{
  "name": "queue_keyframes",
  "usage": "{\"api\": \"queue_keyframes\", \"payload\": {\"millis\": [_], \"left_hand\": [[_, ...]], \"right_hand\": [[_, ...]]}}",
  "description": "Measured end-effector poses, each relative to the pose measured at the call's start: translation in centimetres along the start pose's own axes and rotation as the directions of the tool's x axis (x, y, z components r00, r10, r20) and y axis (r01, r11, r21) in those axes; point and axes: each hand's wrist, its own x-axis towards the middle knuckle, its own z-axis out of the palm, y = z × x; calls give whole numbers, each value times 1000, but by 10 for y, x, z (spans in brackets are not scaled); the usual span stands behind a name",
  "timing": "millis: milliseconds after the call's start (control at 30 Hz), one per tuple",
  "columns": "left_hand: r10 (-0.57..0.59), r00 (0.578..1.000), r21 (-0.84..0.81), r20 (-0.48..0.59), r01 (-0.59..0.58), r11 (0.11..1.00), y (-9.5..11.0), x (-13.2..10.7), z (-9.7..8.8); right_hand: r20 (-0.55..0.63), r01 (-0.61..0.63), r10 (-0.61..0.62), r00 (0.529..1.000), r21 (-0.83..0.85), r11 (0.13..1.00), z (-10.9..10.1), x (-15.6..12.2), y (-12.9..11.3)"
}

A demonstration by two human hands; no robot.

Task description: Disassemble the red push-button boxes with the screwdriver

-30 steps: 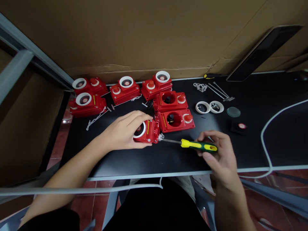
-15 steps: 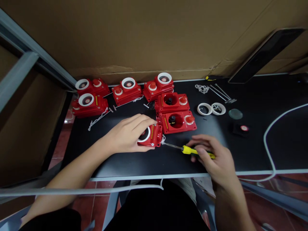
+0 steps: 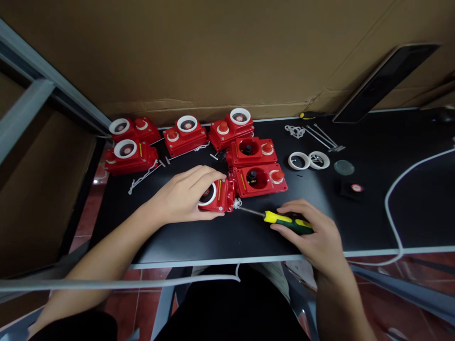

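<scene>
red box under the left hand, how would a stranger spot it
On the black table, red boxes cluster at the back left. This red box lies nearest the front edge. It alone is gripped by the left hand, with the screwdriver tip at its right end.

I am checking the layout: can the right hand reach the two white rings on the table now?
Probably yes. The right hand holds the screwdriver, the left hand the red box; the white rings lie beyond on the table, nothing between, though that hand is occupied.
</scene>
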Motion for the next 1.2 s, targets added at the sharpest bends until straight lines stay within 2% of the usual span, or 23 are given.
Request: {"api": "queue_keyframes", "payload": {"millis": [233, 333, 500, 600, 833, 967, 1200], "left_hand": [[4, 1000, 12, -7, -4, 1000, -1, 0, 1], [2, 1000, 8, -24, -2, 1000, -1, 0, 0], [2, 1000, 3, -23, -2, 1000, 0, -1, 0], [6, 1000, 1, -4, -6, 1000, 1, 0, 0], [0, 1000, 0, -16, 0, 1000, 0, 0, 0], [-3, 1000, -4, -21, 2, 1000, -1, 0, 0], [9, 1000, 11, -22, -9, 1000, 0, 0, 0]], "right_hand": [[95, -60, 60, 994, 2, 998, -3, -5, 2], [63, -42, 42, 997, 4, 999, -2, -3, 1], [17, -14, 11, 1000, 141, 990, 0, -3, 0], [12, -33, 31, 999, 167, 985, -2, -5, 0], [104, -94, 86, 991, 79, 992, -6, -6, 1], [57, -43, 42, 998, 16, 999, -3, -3, 0], [15, 4, -6, 1000, 145, 989, 0, 0, -2]]}}
